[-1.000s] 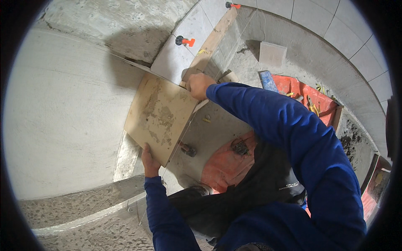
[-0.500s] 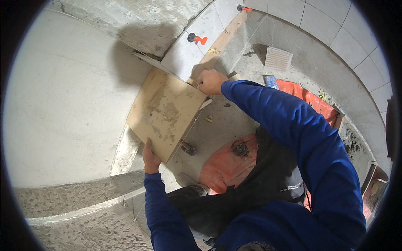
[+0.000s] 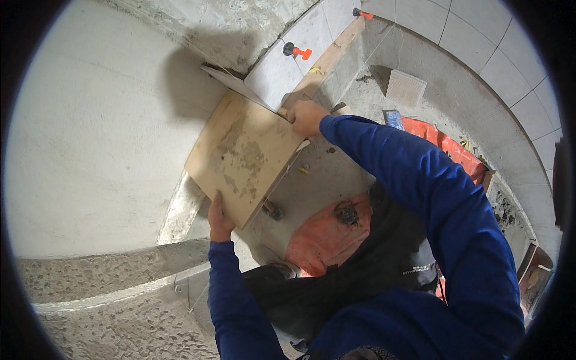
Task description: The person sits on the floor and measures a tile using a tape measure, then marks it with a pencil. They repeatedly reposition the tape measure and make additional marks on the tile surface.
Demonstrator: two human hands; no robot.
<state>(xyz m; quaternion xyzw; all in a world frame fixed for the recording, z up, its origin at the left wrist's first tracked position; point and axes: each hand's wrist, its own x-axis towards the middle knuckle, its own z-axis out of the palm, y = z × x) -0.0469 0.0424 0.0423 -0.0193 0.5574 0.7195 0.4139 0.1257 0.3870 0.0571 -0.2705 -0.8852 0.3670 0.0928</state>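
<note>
Thumb [image 3: 217,201] on top, your left hand [image 3: 221,227] holds the near corner of a tan slab [image 3: 246,159]. The other fingers of that hand are hidden under it. Your right hand [image 3: 309,118] is at the far right corner of the slab. It is curled up narrow, right by a small tan bit [image 3: 283,111]; I cannot tell if you are holding that bit or just touching the corner.

The slab is in front of you, a little to the left, with gray patches on its top. Its far edge is just beside a white tile [image 3: 273,78]. On the white tiles there are 2 black and orange clips: a near clip [image 3: 297,51] and a far clip [image 3: 362,13]. A wood strip [image 3: 327,57] runs along the side of them. A dark round knob [image 3: 274,210] pokes out by the slab's right side.

To your left is a big pale wall [image 3: 108,138], with rough stone [image 3: 114,273] below it. By your legs is a red sheet [image 3: 324,240] with a dark bundle [image 3: 347,213] on it. Farther out you have a blue thing [image 3: 393,119], a pale square [image 3: 406,89] and a curved row of gray tiles [image 3: 474,42].
</note>
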